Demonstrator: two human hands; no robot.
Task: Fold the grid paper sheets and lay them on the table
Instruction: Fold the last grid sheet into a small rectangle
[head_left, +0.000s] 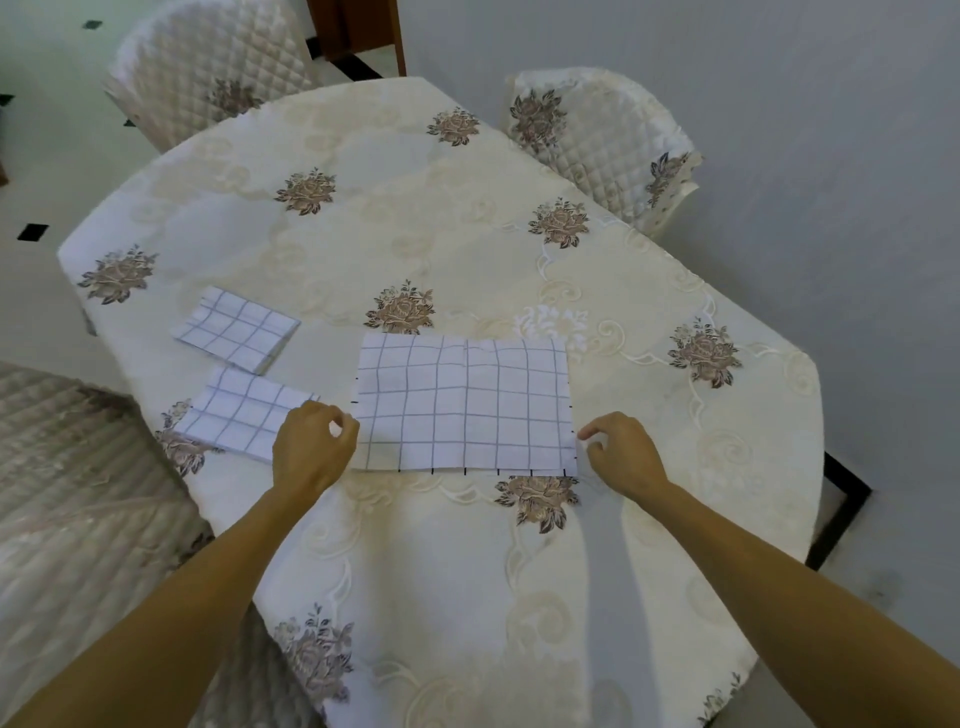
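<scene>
A large white grid paper sheet (462, 405) lies flat on the table (415, 571) in front of me. My left hand (311, 452) pinches its left edge near the lower corner. My right hand (626, 452) pinches its right edge near the lower right corner with thumb and forefinger. Two smaller folded grid paper sheets lie to the left: one folded sheet (236, 330) farther back, the other folded sheet (241, 413) right beside my left hand and partly hidden by it.
The table wears a cream cloth with brown flower patches. Quilted chairs stand at the back left (208, 73), back right (602, 140) and near left (67, 493). A grey wall runs along the right side.
</scene>
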